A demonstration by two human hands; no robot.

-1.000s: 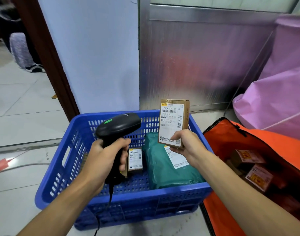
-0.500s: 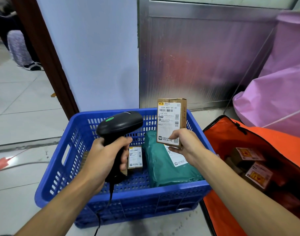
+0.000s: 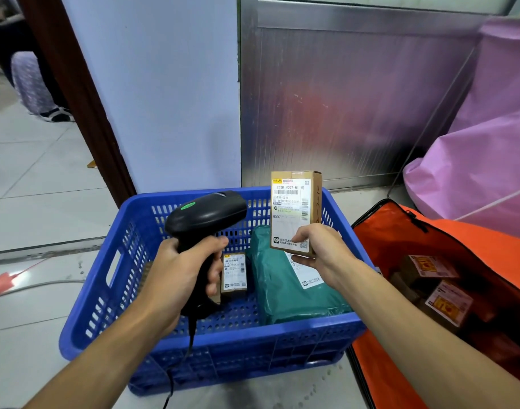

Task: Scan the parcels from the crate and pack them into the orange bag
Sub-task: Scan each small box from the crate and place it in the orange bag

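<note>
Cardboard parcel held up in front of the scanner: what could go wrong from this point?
1. The right hand pinches the cardboard parcel only at its lower edge, fingers over the label's bottom; it could tip or slip back into the blue crate.
2. The scanner in the left hand points just left of the label, so the read may miss.
3. The scanner's cable hangs over the crate's front rim and could snag.

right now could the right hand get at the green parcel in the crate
Probably not as it stands: the right hand is full, gripping the cardboard box. The green parcel lies uncovered directly below it in the blue crate, so once emptied, likely yes.
</note>
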